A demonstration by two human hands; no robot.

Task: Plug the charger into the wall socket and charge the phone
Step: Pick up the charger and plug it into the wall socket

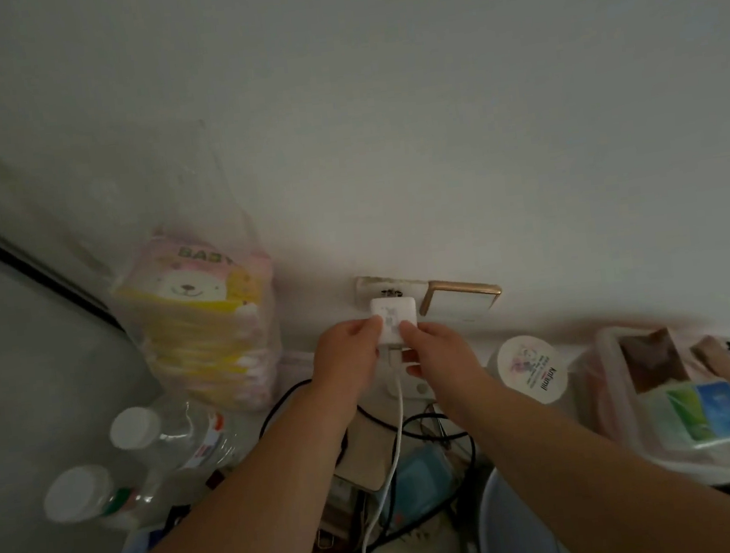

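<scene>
White charger (394, 323) (prongs toward socket (389, 291)).

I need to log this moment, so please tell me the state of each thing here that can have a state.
charger: held against the wall socket, seating unclear
wall socket: partly covered by the charger
white cable: hanging from the charger
left hand: gripping the charger
right hand: gripping the charger
gold-edged plate: tilted on the wall
water bottles: capped
</scene>
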